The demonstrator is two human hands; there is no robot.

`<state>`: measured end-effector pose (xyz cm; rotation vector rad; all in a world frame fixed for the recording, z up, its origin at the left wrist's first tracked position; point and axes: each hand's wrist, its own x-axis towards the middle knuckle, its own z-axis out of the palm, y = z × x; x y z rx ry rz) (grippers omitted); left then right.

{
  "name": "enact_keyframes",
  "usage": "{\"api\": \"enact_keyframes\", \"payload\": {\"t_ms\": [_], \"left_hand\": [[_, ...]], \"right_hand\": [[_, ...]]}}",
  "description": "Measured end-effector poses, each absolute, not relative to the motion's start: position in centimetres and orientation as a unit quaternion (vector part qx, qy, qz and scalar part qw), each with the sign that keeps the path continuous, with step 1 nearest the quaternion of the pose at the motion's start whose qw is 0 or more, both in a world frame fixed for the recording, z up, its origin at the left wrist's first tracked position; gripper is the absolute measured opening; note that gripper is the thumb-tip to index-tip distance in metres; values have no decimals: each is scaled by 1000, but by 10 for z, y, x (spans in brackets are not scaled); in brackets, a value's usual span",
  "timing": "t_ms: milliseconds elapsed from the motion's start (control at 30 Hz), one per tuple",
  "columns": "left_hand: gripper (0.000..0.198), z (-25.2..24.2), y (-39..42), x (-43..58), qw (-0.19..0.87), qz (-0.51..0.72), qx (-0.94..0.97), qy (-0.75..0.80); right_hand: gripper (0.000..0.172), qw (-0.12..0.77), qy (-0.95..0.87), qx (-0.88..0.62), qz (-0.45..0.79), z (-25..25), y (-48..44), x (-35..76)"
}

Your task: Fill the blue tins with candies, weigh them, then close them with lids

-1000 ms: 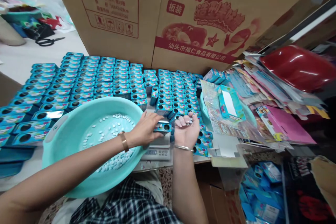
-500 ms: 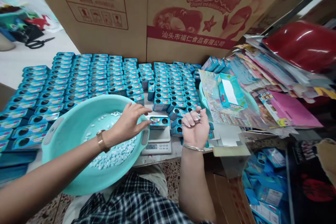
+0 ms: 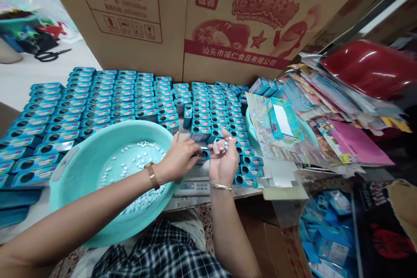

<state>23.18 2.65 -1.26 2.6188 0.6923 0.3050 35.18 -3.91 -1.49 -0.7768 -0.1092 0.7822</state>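
Observation:
My left hand (image 3: 180, 156) reaches over the rim of a teal basin (image 3: 87, 147), its fingers bent together at the end of a small blue box (image 3: 204, 155). What those fingertips pinch, if anything, is hidden. That box lies on a white digital scale (image 3: 190, 187), mostly covered by my hands. Just right of it, my right hand (image 3: 224, 163) is palm up, fingers curled around several pale blue candies (image 3: 224, 145). Many more loose candies (image 3: 143, 202) lie in the basin.
Rows of blue boxes (image 3: 94, 113) fill the table behind the basin. A large carton (image 3: 185, 17) stands at the back. On the right are stacked papers (image 3: 293, 91), a red bowl (image 3: 368, 67) and an open blue box (image 3: 282, 117). Scissors (image 3: 48, 55) lie far left.
My right hand has moved left to the box on the scale, and candies now show in its fingers. My left hand has shifted right and lower, with its fingers more bent.

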Motion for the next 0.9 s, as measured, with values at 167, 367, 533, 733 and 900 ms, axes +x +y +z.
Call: {"api": "enact_keyframes", "payload": {"t_ms": [167, 367, 533, 733, 900], "left_hand": [[14, -14, 24, 236, 237, 122, 930, 251], [14, -10, 34, 223, 263, 160, 907, 287], [16, -4, 49, 202, 250, 160, 902, 313], [20, -3, 59, 174, 230, 152, 904, 327], [21, -4, 54, 168, 209, 140, 916, 313]], "right_hand": [[32, 842, -67, -393, 363, -21, -36, 345], [29, 844, -47, -388, 369, -22, -36, 342], [24, 854, 30, -313, 414, -16, -39, 358], [23, 870, 16, -247, 426, 1, -63, 396], [22, 885, -3, -228, 406, 4, -78, 411]]}}
